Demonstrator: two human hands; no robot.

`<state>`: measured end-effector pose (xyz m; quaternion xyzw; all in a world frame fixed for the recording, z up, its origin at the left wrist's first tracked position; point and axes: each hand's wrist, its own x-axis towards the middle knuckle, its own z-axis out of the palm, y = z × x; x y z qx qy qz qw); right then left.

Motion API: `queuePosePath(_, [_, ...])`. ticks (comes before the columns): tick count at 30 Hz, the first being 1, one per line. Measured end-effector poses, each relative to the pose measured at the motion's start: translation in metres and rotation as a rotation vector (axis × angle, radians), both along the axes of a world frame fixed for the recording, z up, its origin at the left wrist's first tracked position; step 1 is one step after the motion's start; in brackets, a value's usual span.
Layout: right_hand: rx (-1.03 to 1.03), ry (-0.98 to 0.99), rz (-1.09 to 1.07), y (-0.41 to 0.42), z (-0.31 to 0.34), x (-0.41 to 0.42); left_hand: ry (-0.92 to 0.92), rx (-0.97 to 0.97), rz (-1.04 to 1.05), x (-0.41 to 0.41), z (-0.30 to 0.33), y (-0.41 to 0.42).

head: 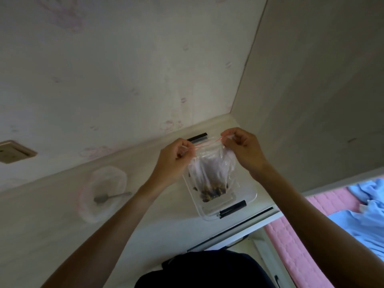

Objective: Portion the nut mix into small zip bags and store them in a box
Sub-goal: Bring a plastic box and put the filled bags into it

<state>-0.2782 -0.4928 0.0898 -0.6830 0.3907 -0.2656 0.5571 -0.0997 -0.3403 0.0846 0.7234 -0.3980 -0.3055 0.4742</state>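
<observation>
Head view: both hands [209, 154] pinch zip bag [212, 173] above box [247, 204].

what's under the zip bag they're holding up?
The clear box with black latches, on the white table. Both hands pinch the zip bag above it. The bag covers most of the box's inside, so its contents are unclear.

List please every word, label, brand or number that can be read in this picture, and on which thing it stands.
None can be read.
The zip bag, held by the left hand and right hand above the clear box, shows only a red seal line.
The wall marks are faint pink patterns, too blurred to read.
</observation>
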Motion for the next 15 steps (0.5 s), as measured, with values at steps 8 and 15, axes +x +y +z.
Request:
queuePosePath(8, [-0.599, 0.862, 0.381, 0.009, -0.090, 0.016, -0.844, 0.397, -0.288, -0.024, -0.062, -0.022])
queuePosePath(15, [-0.601, 1.041, 0.496, 0.013, -0.111, 0.037, -1.130, 0.821, -0.479, -0.043, -0.084, -0.056])
